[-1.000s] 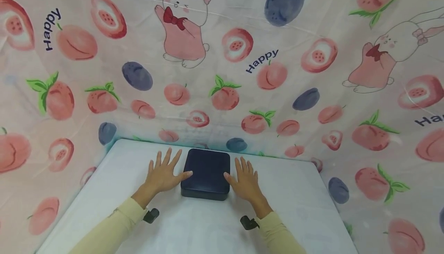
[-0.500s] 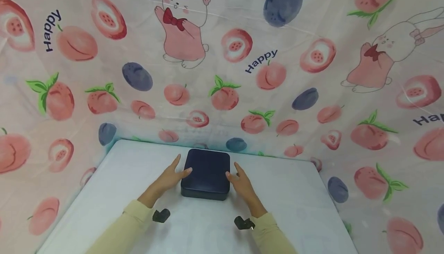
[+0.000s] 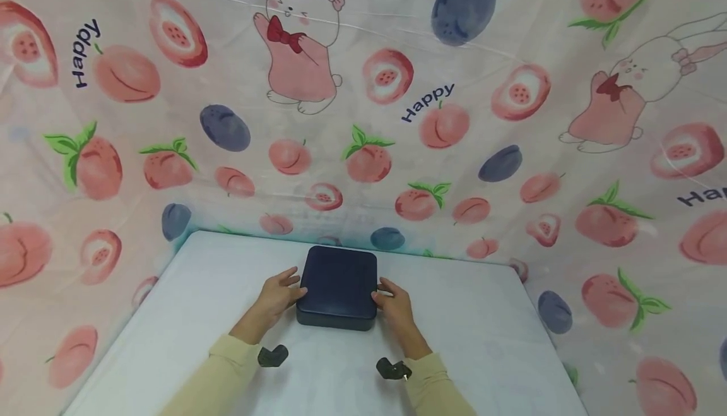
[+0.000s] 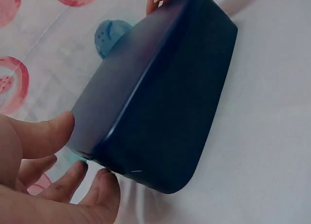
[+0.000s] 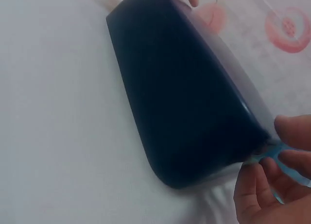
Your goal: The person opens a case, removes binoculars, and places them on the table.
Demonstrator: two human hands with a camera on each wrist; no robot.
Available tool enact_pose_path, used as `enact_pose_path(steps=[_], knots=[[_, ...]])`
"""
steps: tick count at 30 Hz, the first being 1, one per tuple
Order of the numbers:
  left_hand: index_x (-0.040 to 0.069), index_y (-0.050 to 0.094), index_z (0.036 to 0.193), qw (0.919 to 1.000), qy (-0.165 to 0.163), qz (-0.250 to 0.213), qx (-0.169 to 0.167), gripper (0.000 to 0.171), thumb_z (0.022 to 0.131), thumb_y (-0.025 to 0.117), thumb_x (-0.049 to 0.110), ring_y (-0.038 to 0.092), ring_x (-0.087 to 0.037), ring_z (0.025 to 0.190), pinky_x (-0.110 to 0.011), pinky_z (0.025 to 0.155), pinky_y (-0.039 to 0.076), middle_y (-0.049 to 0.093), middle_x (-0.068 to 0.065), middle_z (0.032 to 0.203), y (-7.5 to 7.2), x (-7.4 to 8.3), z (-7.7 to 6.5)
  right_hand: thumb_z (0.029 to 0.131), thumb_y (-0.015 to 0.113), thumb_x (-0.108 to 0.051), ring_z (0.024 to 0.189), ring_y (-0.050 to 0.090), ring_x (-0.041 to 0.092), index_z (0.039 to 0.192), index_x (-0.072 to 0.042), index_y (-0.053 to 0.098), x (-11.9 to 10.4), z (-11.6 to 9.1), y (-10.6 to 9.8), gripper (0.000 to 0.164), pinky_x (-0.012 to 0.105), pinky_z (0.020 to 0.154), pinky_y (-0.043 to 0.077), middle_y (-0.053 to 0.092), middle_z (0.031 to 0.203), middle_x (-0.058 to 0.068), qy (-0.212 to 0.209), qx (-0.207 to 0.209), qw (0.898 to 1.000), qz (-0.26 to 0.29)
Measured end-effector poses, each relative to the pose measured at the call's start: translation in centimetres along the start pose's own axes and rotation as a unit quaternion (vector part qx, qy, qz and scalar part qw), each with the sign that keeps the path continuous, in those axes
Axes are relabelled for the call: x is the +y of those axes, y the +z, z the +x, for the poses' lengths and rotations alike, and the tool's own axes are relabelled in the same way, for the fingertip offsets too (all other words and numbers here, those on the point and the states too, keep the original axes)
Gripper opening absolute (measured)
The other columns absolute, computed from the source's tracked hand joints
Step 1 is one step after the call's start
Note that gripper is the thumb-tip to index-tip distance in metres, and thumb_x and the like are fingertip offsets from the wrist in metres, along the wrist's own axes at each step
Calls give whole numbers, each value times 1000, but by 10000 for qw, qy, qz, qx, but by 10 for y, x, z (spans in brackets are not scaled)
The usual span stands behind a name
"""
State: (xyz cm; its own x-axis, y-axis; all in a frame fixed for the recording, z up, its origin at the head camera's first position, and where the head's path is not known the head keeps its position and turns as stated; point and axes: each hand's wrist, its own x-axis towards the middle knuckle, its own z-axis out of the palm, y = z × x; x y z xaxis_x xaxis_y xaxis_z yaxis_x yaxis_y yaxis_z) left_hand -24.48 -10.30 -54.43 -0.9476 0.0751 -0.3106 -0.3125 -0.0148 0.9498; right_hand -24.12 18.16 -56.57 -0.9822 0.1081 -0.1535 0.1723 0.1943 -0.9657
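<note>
A dark blue rectangular box (image 3: 337,283) with rounded corners and a smooth, flat top lies flat on the white table. My left hand (image 3: 272,299) is at its left side, thumb on the top edge. In the left wrist view, the curled fingers (image 4: 104,190) of that hand sit at the side just under the upper rim. My right hand (image 3: 396,305) mirrors it on the right side, its thumb at the top edge. Its bent fingers (image 5: 250,190) meet the box's side below the rim in the right wrist view.
The white tabletop (image 3: 466,340) extends around the box. Behind and beside it hangs a cloth (image 3: 341,88) printed with peaches, plums and rabbits. A black wrist camera (image 3: 273,356) sits at the left cuff, another black camera (image 3: 393,368) at the right.
Both hands were spread flat beside the box, thumbs over its top. They have turned inward and their fingers have curled in at its two sides. The box has stayed in place.
</note>
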Motion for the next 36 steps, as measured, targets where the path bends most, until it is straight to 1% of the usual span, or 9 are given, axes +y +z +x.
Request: enact_pose_path(steps=[6,11,14,17,21,25,29,32,36], knots=[[-3,46,154,9985,-202,325,393,64,94,68,-4,65,-38,127,-48,110,53,52,-33,150,1,-4,3,93,68,1,94,65,14,143,4,60,2,1,0,50,25,83,59,63,123,20,242,70,9996,82],[-5,57,144,9972,-311,418,540,54,91,70,-6,70,-19,98,-31,84,58,63,-31,137,-1,-3,5,90,69,5,91,63,14,138,6,63,-1,4,1,48,26,82,59,64,108,12,354,137,9991,190],[-7,58,142,9973,-346,359,536,53,90,70,-7,71,-17,94,-27,78,58,64,-32,136,-2,-2,5,88,70,7,87,62,14,136,7,64,-3,4,2,48,26,80,59,64,100,8,365,196,9988,244],[-8,57,142,9975,-393,239,529,52,91,68,-8,74,-22,100,-32,84,61,65,-32,137,-3,-1,4,89,70,6,85,62,14,137,6,64,-7,4,2,48,26,80,60,64,97,6,357,184,9988,262],[-8,55,144,9981,-429,54,443,52,93,66,-7,72,-33,116,-47,106,57,63,-32,140,-5,5,4,91,70,3,86,64,14,138,4,64,-17,4,3,48,31,84,62,66,100,8,320,161,9990,260],[-7,55,145,9981,-441,120,402,53,94,67,-5,69,-33,122,-50,113,51,62,-30,142,-11,13,2,92,71,2,87,66,14,139,2,64,-26,2,5,47,32,86,62,67,103,10,368,145,9986,338],[-6,56,145,9985,-407,109,352,53,93,69,-4,73,-21,104,-37,97,60,64,-29,139,-18,19,2,92,71,1,90,65,14,140,2,63,-31,-1,7,48,30,86,61,67,106,11,410,120,9983,402],[-7,55,145,9990,-369,-8,264,55,92,70,-5,72,-13,92,-27,81,60,68,-26,134,-24,23,2,93,71,1,93,65,15,141,2,62,-35,-2,10,49,31,89,61,68,112,14,421,88,9981,448],[-7,55,146,9990,-366,-84,240,56,92,71,-6,71,-12,86,-24,74,59,71,-22,126,-33,28,1,94,70,0,101,67,17,142,1,62,-40,-3,15,49,36,96,61,68,126,21,429,22,9976,542]])
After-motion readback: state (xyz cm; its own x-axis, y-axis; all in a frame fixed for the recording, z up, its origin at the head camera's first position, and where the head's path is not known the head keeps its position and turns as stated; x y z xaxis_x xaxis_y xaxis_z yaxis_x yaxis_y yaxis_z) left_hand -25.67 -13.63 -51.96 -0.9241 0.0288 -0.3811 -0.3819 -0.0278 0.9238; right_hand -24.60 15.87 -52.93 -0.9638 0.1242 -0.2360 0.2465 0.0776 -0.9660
